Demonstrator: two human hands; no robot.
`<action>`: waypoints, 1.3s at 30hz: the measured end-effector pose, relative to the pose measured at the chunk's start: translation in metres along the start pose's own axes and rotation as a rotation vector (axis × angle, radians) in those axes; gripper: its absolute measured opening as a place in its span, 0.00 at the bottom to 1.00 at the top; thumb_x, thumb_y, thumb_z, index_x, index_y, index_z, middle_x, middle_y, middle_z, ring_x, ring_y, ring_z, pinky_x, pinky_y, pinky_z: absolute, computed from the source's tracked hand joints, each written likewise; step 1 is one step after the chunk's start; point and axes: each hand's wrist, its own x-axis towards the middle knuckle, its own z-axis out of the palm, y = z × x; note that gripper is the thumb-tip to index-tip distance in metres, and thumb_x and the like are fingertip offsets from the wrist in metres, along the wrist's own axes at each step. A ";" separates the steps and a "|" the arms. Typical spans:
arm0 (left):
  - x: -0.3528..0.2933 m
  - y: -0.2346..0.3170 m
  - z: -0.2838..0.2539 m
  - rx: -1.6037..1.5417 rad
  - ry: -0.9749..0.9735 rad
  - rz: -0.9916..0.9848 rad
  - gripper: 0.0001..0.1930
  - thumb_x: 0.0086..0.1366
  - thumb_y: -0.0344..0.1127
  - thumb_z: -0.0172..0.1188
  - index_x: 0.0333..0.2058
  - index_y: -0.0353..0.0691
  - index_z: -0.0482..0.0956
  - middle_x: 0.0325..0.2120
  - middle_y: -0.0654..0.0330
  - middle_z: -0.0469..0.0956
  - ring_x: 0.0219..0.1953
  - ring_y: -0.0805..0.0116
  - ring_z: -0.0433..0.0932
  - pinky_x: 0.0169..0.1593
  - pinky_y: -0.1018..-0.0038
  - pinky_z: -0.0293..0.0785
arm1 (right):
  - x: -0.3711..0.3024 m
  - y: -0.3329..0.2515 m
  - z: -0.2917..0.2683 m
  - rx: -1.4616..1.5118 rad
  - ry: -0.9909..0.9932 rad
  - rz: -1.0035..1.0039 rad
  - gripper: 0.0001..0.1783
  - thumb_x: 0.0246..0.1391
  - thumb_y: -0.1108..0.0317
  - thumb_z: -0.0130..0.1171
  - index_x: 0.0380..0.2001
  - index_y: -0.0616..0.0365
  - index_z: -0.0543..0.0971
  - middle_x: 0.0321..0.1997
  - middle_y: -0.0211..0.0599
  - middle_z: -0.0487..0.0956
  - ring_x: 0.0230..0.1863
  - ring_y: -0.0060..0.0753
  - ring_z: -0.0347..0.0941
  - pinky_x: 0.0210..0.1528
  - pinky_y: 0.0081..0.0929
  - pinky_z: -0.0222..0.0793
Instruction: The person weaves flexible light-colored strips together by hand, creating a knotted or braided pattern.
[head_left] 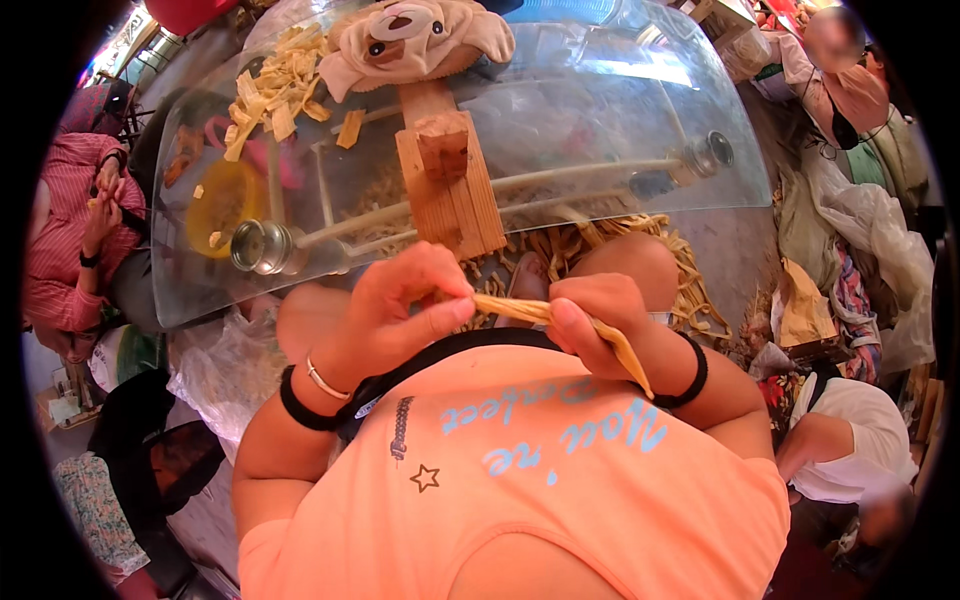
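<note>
Between my two hands, in front of my orange shirt, a pale yellow strip of dried corn husk (515,308) is stretched level and looks twisted. My left hand (405,305) pinches its left end between thumb and fingertips. The fingers of my right hand (602,312) are closed round the strip further along, thumb on top. Its loose end hangs down past my right thumb toward the wrist. Beyond my hands a wooden stand with a raised block (452,195) sits at the near edge of the glass table (560,150).
Loose husk pieces (280,90) lie heaped on the table's far left, next to a plush animal head (410,45). A yellow basin (225,205) shows through the glass. Long husk lengths (690,290) lie below, by my legs. Other people sit at left (85,220) and right (850,440).
</note>
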 end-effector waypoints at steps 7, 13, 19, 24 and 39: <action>0.010 0.013 0.012 -0.521 0.159 -0.181 0.17 0.63 0.17 0.58 0.46 0.39 0.64 0.36 0.60 0.72 0.37 0.72 0.78 0.44 0.73 0.79 | 0.015 0.043 0.012 -0.384 -0.236 0.088 0.13 0.58 0.60 0.62 0.37 0.60 0.77 0.27 0.37 0.79 0.29 0.40 0.78 0.34 0.35 0.73; 0.011 -0.010 0.018 -0.324 0.034 -0.246 0.13 0.66 0.24 0.61 0.43 0.38 0.66 0.34 0.64 0.73 0.31 0.79 0.77 0.33 0.81 0.74 | 0.039 0.015 0.013 0.105 0.037 0.100 0.17 0.56 0.66 0.67 0.44 0.60 0.73 0.31 0.31 0.82 0.27 0.15 0.74 0.28 0.17 0.68; 0.011 0.002 -0.023 0.062 0.165 -0.525 0.08 0.68 0.31 0.61 0.41 0.37 0.72 0.30 0.67 0.77 0.25 0.85 0.72 0.28 0.85 0.68 | 0.058 0.058 0.023 0.213 0.292 0.211 0.11 0.59 0.69 0.64 0.41 0.61 0.74 0.29 0.29 0.77 0.25 0.15 0.68 0.28 0.16 0.65; 0.020 -0.021 -0.038 0.078 0.304 -0.439 0.08 0.69 0.35 0.61 0.39 0.36 0.75 0.27 0.71 0.73 0.29 0.85 0.67 0.32 0.84 0.63 | 0.074 0.072 0.030 0.186 0.333 0.238 0.09 0.60 0.70 0.62 0.41 0.61 0.74 0.28 0.29 0.75 0.26 0.15 0.67 0.29 0.17 0.65; 0.012 -0.034 -0.043 0.234 0.455 -0.383 0.07 0.71 0.33 0.56 0.37 0.35 0.74 0.26 0.65 0.75 0.26 0.78 0.72 0.31 0.78 0.69 | 0.052 0.064 0.011 -0.462 0.100 0.006 0.18 0.52 0.57 0.69 0.43 0.54 0.82 0.34 0.37 0.73 0.36 0.36 0.69 0.41 0.32 0.65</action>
